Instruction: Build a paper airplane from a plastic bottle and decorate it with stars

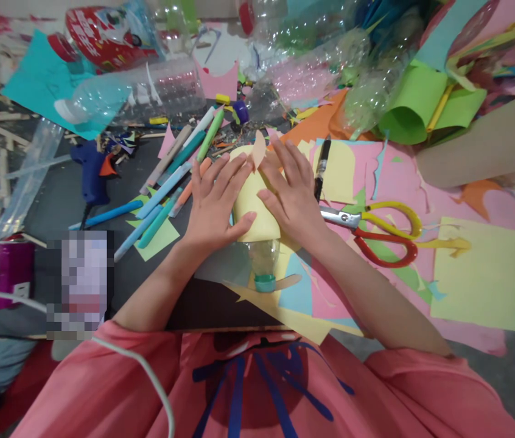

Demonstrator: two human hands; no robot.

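Note:
A clear plastic bottle [264,252], wrapped in pale yellow paper [257,213], lies on the table with its green cap [265,282] towards me. My left hand [216,204] rests along its left side, fingers extended and thumb on the yellow paper. From the right, my right hand [294,194] steadies the same bottle, thumb bent over the paper. At the far end a peach leaf-shaped paper piece [259,150] stands up between my index fingertips. Whether the fingertips pinch it or only press beside it is hard to tell.
Several markers [164,188] and a blue glue gun [91,170] lie to the left. Scissors with yellow and red handles [367,225] and a black pen [323,164] are at the right, on coloured paper. Plastic bottles [139,91] crowd the back. Another person's arm [486,140] reaches in.

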